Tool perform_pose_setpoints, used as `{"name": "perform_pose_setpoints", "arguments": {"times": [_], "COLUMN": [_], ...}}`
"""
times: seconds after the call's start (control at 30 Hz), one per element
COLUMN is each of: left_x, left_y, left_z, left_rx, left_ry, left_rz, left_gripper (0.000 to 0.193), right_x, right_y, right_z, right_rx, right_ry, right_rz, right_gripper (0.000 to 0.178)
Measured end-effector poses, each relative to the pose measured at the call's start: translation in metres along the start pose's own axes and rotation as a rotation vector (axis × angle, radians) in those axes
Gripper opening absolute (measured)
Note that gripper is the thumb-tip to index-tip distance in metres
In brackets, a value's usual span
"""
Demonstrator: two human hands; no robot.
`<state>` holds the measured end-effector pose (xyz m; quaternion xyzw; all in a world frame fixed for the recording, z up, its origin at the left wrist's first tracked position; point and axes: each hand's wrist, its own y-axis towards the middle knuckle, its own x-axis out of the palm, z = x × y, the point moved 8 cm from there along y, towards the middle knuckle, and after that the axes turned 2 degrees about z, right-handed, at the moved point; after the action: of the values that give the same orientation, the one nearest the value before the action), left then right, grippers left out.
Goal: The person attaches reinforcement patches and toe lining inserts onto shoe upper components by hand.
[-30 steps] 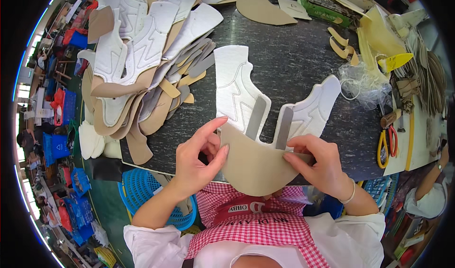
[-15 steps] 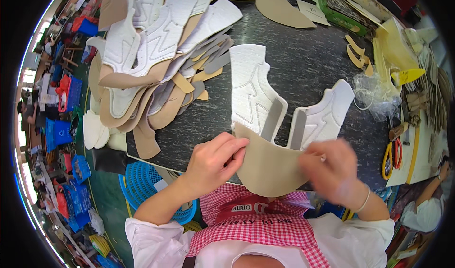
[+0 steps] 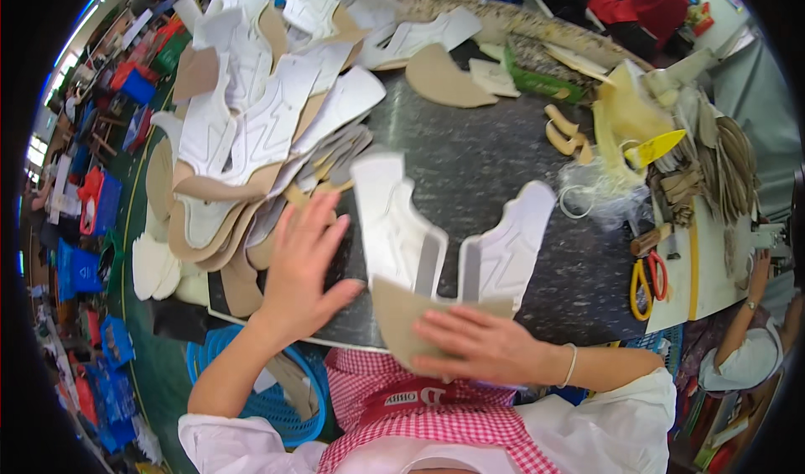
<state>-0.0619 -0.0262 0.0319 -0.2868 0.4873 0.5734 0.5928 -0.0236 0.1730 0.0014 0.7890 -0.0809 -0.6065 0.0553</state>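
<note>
Through my feed, I catch lettering on the wearer's gingham apron (image 3: pixel 457 428): pale capitals run across its dark red chest panel (image 3: pixel 394 401), upside down to my view, one letter far bigger than its neighbours. Beyond that, I can read nothing for certain; the side of the green box (image 3: pixel 549 85) on the counter (image 3: pixel 419 130) is too blurred for me.

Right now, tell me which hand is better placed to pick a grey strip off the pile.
Left, most likely: the left hand looks empty, its spread fingers near the grey strips, while the right hand lies on the curved beige panel, farther off.
</note>
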Motion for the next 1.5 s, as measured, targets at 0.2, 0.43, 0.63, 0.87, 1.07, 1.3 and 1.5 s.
{"name": "perform_pose_setpoints", "arguments": {"times": [0.2,0.43,0.63,0.87,1.07,1.3,1.5], "left_x": [-0.041,-0.013,-0.117,-0.191,-0.108,0.025,-0.024], "left_y": [-0.028,-0.034,-0.024,0.038,0.041,-0.037,-0.035], "left_z": [0.004,0.025,-0.058,-0.091,0.049,0.056,0.043], "left_rx": [0.031,0.188,-0.133,-0.092,0.714,0.645,0.547], "left_ry": [0.008,0.074,0.346,-0.572,-0.443,-0.559,-0.287], "left_rz": [0.283,0.26,0.444,0.471,0.208,-0.084,0.028], "left_gripper": [0.04,0.033,0.032,0.018,0.009,0.012,0.014], "right_x": [-0.189,-0.209,-0.134,-0.189,-0.172,-0.025,0.002], "right_y": [-0.021,-0.013,-0.031,0.031,0.09,0.025,0.046], "right_z": [0.075,0.283,0.391,0.277,0.051,0.016,0.038], "right_rx": [0.389,0.416,0.832,0.455,-0.054,-0.064,0.081], "right_ry": [-0.238,-0.503,-0.235,-0.349,-0.266,0.064,0.059], "right_rz": [0.82,0.777,0.327,0.64,0.477,0.081,-0.194], "right_gripper": [0.024,0.036,0.031,0.046,0.043,0.039,0.067]}}
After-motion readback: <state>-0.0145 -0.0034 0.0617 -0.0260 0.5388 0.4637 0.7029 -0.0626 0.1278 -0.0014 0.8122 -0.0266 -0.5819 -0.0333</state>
